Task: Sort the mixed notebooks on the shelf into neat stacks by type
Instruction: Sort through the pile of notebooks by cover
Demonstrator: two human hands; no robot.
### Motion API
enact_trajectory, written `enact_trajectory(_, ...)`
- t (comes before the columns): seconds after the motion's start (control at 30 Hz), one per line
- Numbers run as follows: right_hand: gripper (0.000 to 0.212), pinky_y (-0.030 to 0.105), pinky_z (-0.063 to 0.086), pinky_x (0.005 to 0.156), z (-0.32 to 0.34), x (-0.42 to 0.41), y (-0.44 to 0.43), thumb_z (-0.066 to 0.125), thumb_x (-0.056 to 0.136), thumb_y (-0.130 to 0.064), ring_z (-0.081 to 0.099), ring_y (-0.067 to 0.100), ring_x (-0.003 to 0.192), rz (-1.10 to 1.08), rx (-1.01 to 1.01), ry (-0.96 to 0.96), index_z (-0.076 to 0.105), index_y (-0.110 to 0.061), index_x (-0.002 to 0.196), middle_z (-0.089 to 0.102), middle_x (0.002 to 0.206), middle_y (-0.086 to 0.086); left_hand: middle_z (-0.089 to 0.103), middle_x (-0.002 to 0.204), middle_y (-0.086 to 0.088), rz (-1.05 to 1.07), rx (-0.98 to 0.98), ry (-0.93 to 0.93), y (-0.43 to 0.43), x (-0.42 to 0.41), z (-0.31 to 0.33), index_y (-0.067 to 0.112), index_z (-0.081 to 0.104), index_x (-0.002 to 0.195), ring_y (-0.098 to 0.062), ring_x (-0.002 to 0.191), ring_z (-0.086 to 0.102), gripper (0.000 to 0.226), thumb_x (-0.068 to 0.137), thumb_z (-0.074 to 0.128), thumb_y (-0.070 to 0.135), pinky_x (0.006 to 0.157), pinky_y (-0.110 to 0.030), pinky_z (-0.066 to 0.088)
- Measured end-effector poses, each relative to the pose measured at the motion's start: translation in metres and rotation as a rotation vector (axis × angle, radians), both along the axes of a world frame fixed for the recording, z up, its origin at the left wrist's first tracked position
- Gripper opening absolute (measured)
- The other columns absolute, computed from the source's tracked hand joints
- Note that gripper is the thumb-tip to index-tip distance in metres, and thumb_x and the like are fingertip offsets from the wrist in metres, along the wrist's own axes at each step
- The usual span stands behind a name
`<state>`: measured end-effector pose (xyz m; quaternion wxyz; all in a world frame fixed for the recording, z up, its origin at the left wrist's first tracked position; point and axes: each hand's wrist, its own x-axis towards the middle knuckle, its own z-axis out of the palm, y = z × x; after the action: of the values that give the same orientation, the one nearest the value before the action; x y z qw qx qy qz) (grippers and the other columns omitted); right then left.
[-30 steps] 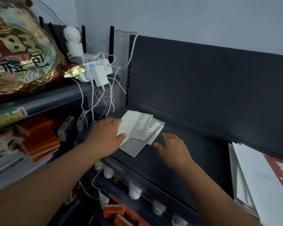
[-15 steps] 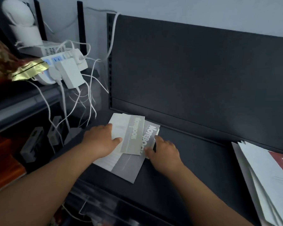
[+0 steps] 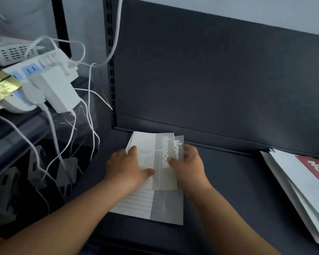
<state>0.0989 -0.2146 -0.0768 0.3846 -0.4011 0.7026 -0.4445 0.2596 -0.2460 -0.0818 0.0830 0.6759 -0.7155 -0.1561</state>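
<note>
A small stack of grey-and-white notebooks (image 3: 155,144) lies on the dark shelf (image 3: 228,190), near its back left corner. The top one, printed "Notebook" on a grey band, sits slightly askew over the others; a larger lined one (image 3: 145,205) sticks out toward me underneath. My left hand (image 3: 127,168) presses flat on the stack's left side, thumb across the top cover. My right hand (image 3: 190,164) grips the stack's right edge, fingers curled around it. A second pile of white notebooks with a red band (image 3: 302,184) lies at the shelf's right end.
The shelf's dark back panel (image 3: 210,80) rises right behind the stack. To the left, a white power strip with plugged adapters (image 3: 50,85) sits on a neighbouring shelf, with white cables (image 3: 92,116) hanging down beside the upright. A gold wrapper (image 3: 0,89) shows at far left.
The view has moved closer to the shelf. My right hand came from the bare shelf onto the stack's right edge, and the fanned notebooks have been pushed more nearly into line.
</note>
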Motion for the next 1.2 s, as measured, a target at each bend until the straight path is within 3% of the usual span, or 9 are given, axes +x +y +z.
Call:
enact_trajectory(0.1, 0.073, 0.047, 0.059, 0.082, -0.001, 0.006, -0.003, 0.074, 0.081, -0.011, 0.07, 0.023, 0.094, -0.104, 0.015, -0.247, 0.034, -0.024, 0.142, 0.067, 0.11, 0.001, 0.047, 0.135, -0.004, 0.008, -0.025, 0.061, -0.003, 0.002, -0.003, 0.023, 0.032, 0.141, -0.028, 0.127, 0.038, 0.091, 0.069, 0.064, 0.069, 0.101, -0.04, 0.037)
enact_trajectory(0.23, 0.086, 0.045, 0.058, 0.084, 0.002, 0.008, -0.004, 0.079, 0.078, -0.009, 0.067, 0.021, 0.094, -0.136, 0.066, -0.198, 0.028, -0.016, 0.147, 0.063, 0.105, -0.001, 0.053, 0.126, -0.001, 0.038, -0.025, 0.206, -0.009, 0.003, -0.002, 0.027, 0.039, 0.132, -0.026, 0.119, 0.047, 0.09, 0.057, 0.074, 0.062, 0.096, -0.043, 0.044)
enact_trajectory(0.4, 0.065, 0.045, 0.06, 0.08, 0.002, 0.002, -0.005, 0.075, 0.08, 0.001, 0.069, 0.024, 0.091, -0.172, 0.079, -0.24, 0.045, -0.015, 0.135, 0.067, 0.105, 0.003, 0.046, 0.136, -0.007, 0.199, 0.054, 0.716, -0.02, 0.011, 0.008, 0.018, 0.032, 0.146, -0.021, 0.104, 0.052, 0.066, 0.087, 0.06, 0.011, 0.078, -0.031, 0.044)
enact_trajectory(0.53, 0.066, 0.049, 0.059, 0.082, -0.002, -0.002, -0.007, 0.073, 0.081, 0.0, 0.069, 0.027, 0.093, -0.17, 0.093, -0.252, 0.045, -0.015, 0.139, 0.068, 0.11, 0.004, 0.066, 0.108, -0.022, 0.372, 0.281, 1.032, -0.033, 0.025, 0.016, 0.005, 0.065, 0.093, -0.03, 0.09, 0.062, 0.021, 0.09, 0.048, -0.006, 0.083, -0.04, 0.051)
enact_trajectory(0.7, 0.075, 0.049, 0.057, 0.084, 0.0, -0.017, -0.005, 0.072, 0.084, -0.006, 0.065, 0.029, 0.096, -0.196, 0.108, -0.203, 0.035, -0.019, 0.148, 0.057, 0.129, 0.009, 0.065, 0.093, -0.012, 0.397, 0.246, 1.0, -0.037, 0.032, 0.02, 0.012, 0.061, 0.089, -0.032, 0.09, 0.062, 0.02, 0.093, 0.047, -0.002, 0.077, -0.038, 0.052)
enact_trajectory(0.8, 0.06, 0.043, 0.057, 0.076, 0.003, -0.036, 0.001, 0.07, 0.085, -0.004, 0.066, 0.027, 0.091, -0.236, 0.106, -0.154, 0.046, -0.015, 0.139, 0.064, 0.114, 0.007, 0.06, 0.082, -0.008, 0.428, 0.126, 0.933, -0.039, 0.04, 0.024, 0.009, 0.059, 0.083, -0.023, 0.072, 0.054, 0.025, 0.089, 0.04, -0.006, 0.06, -0.027, 0.042)
enact_trajectory(0.93, 0.036, 0.036, 0.055, 0.069, 0.007, -0.067, 0.013, 0.066, 0.086, 0.0, 0.068, 0.025, 0.083, -0.3, 0.124, -0.087, 0.062, -0.009, 0.12, 0.069, 0.097, 0.006, 0.053, 0.088, -0.014, 0.52, 0.106, 0.905, -0.044, 0.054, 0.023, -0.004, 0.058, 0.105, -0.019, 0.062, 0.04, 0.028, 0.09, 0.035, -0.007, 0.056, -0.023, 0.031)
enact_trajectory(1.1, 0.028, 0.045, 0.058, 0.08, 0.01, -0.093, 0.022, 0.065, 0.084, -0.001, 0.071, 0.031, 0.085, -0.336, 0.085, -0.114, 0.069, -0.01, 0.11, 0.074, 0.096, 0.01, 0.053, 0.083, -0.015, 0.506, 0.183, 0.864, -0.041, 0.055, 0.019, -0.006, 0.059, 0.111, -0.022, 0.061, 0.042, 0.029, 0.092, 0.036, -0.006, 0.057, -0.024, 0.034)
enact_trajectory(1.2, 0.017, 0.054, 0.056, 0.085, 0.018, -0.094, 0.025, 0.061, 0.088, 0.0, 0.07, 0.032, 0.087, -0.334, 0.002, -0.195, 0.068, -0.009, 0.101, 0.074, 0.096, 0.012, 0.061, 0.08, -0.015, 0.428, 0.231, 0.868, -0.035, 0.043, 0.02, -0.001, 0.064, 0.09, -0.026, 0.067, 0.054, 0.027, 0.09, 0.038, -0.008, 0.062, -0.029, 0.044)
